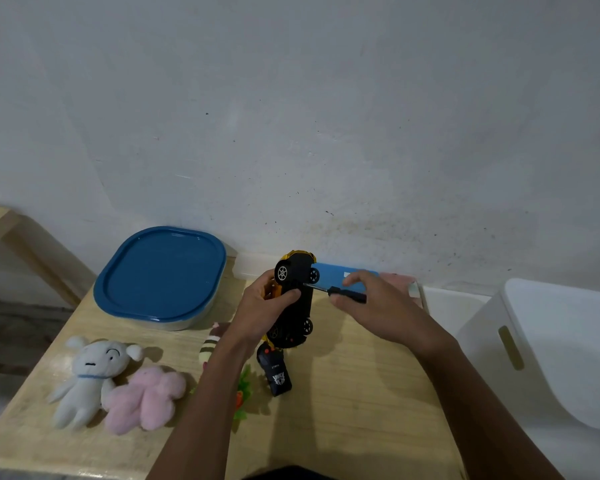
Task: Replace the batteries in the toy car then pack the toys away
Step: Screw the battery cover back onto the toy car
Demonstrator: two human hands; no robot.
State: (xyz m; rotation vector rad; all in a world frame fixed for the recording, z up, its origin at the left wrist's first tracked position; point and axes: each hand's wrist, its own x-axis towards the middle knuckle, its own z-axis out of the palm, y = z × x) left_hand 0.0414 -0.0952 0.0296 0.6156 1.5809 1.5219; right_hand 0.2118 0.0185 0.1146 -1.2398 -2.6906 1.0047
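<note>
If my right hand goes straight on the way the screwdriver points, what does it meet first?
The toy car. The right hand holds the screwdriver with its tip apparently at the car's black underside, close to the left hand, which grips the car. Exact contact is hard to judge.

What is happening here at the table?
A person is working on the car. The left hand holds it on end, underside facing right. The right hand holds a screwdriver with its tip against the underside. The remote and plush toys lie on the table, not yet packed.
</note>
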